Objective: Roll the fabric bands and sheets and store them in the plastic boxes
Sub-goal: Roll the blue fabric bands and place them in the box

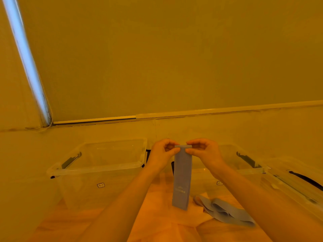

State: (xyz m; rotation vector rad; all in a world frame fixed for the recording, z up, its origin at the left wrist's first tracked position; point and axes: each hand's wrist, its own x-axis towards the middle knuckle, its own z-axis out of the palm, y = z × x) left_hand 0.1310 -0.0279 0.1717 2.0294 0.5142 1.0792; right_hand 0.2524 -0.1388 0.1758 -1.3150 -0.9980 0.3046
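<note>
**Operator:** Head view has both of my hands raised in front of the boxes. My left hand (161,151) and right hand (203,149) each pinch a top corner of a flat blue-grey fabric band (181,179), thumbs in front and fingers curled behind. The top edge looks folded over once, so I judge the roll is only starting. The rest hangs straight down, and its lower end sits close to the pale peach fabric sheet (157,215) spread below; I cannot tell whether it touches.

**Observer:** How will the band handle?

**Operator:** Light and limp, I would say. It hangs flat with no stiffness, so it will not keep a roll unaided. I would hold it at both top corners as now and turn the fold evenly with both thumbs, or one side could run ahead and skew.

**Observer:** Where does it go?

**Operator:** Either the clear plastic box on the left (97,165), which I see nothing in, or the clear plastic box on the right (244,165), behind my right forearm. A second loose blue-grey band (225,213) lies crumpled on the sheet, near my right arm, waiting.
</note>
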